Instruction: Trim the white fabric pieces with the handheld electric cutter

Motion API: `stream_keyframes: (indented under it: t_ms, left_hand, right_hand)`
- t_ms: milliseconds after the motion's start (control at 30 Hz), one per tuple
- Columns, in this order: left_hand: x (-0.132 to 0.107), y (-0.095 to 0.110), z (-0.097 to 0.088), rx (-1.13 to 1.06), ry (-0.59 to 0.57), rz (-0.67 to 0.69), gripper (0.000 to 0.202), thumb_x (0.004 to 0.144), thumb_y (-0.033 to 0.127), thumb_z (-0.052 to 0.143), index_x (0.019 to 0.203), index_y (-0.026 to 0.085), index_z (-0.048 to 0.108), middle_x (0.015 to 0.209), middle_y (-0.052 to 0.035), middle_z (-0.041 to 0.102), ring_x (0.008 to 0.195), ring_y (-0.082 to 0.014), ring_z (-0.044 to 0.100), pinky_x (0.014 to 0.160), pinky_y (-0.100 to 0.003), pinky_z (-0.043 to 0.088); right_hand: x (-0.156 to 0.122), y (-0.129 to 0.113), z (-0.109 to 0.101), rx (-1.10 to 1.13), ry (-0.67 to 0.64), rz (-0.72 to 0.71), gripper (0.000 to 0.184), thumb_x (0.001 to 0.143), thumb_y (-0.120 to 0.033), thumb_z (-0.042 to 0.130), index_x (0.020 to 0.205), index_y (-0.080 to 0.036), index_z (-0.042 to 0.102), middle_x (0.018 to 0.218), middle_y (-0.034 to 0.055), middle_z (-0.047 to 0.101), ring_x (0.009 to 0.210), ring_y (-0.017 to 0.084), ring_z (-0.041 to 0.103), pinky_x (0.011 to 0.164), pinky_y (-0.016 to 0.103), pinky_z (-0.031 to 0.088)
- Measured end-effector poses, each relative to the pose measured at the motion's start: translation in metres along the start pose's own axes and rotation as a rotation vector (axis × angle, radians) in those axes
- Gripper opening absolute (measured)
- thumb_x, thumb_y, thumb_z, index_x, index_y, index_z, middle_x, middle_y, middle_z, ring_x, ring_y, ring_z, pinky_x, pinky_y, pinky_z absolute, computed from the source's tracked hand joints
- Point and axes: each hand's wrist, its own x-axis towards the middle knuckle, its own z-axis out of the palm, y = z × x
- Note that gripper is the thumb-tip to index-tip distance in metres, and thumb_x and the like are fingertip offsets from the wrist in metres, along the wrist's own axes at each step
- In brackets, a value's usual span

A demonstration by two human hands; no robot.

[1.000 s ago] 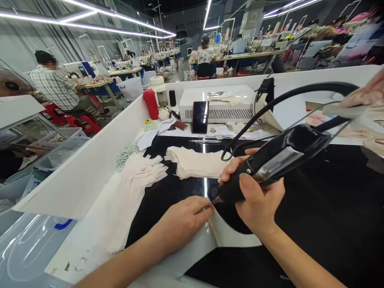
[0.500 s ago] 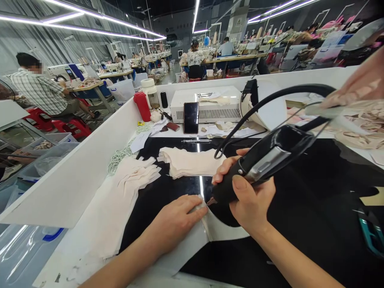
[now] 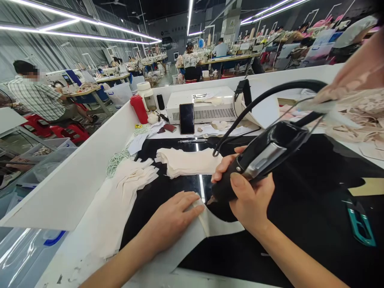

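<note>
Fingers (image 3: 189, 200) of your left hand (image 3: 171, 220) lay flat and spread on the cream fabric piece (image 3: 207, 226), pinning it to the black worktop (image 3: 315, 208) without gripping it. Your right hand (image 3: 249, 200) was wrapped tight round the black corded hand tool (image 3: 258, 162), whose tip (image 3: 211, 199) sat at the fabric's curved edge, just beside your left fingertips.

From the head view, the closeness was the risk: if that tip is hot or sharp, as it appeared to be, a slip toward your left hand could catch a finger, and a lingering or wandering tip could spoil the edge. The tool's cable (image 3: 270, 94) looped high over the bench and might tug your aim if it snagged.

A stack of cut fabric pieces (image 3: 189, 162) lay just beyond the tool, a second stack of cut fabric (image 3: 132, 176) to its left, with a phone (image 3: 187, 119) propped on a white machine box (image 3: 201, 106), a red bottle (image 3: 139, 109) at the corner and teal scissors (image 3: 360, 230) at right.

No brand, label or writing could be read anywhere; a hanging sign (image 3: 232, 23) far back was too small to make out.
</note>
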Motion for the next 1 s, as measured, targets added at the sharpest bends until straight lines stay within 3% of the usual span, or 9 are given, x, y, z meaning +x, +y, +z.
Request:
stream_keyframes:
  t_ms: [267, 600, 1000]
  left_hand:
    - [0.009, 0.009, 0.000, -0.110, -0.030, 0.030, 0.022, 0.119, 0.011, 0.053, 0.131, 0.012, 0.071, 0.120, -0.0099, 0.078, 0.108, -0.0235, 0.075, 0.105, -0.038, 0.069]
    - [0.005, 0.015, 0.005, -0.052, -0.053, 0.009, 0.026, 0.122, 0.013, 0.048, 0.129, 0.012, 0.072, 0.123, -0.0110, 0.078, 0.113, -0.0229, 0.075, 0.106, -0.038, 0.067]
    - [0.004, 0.018, 0.002, -0.017, -0.058, 0.033, 0.027, 0.122, 0.012, 0.047, 0.135, 0.014, 0.071, 0.128, -0.0121, 0.076, 0.116, -0.0242, 0.075, 0.102, -0.039, 0.068]
  right_hand:
    - [-0.002, -0.003, -0.002, -0.016, 0.013, -0.002, 0.041, 0.094, -0.050, 0.097, 0.117, -0.030, 0.070, 0.090, -0.0050, 0.077, 0.067, 0.014, 0.072, 0.061, 0.029, 0.065]
    - [-0.004, -0.004, 0.003, -0.030, -0.016, -0.014, 0.039, 0.094, -0.051, 0.095, 0.108, -0.028, 0.066, 0.089, -0.0034, 0.078, 0.063, 0.014, 0.071, 0.058, 0.028, 0.065]
    - [-0.009, -0.001, 0.000, -0.059, -0.016, 0.008, 0.034, 0.097, -0.043, 0.091, 0.115, -0.029, 0.066, 0.089, -0.0029, 0.076, 0.064, 0.015, 0.072, 0.060, 0.031, 0.067]
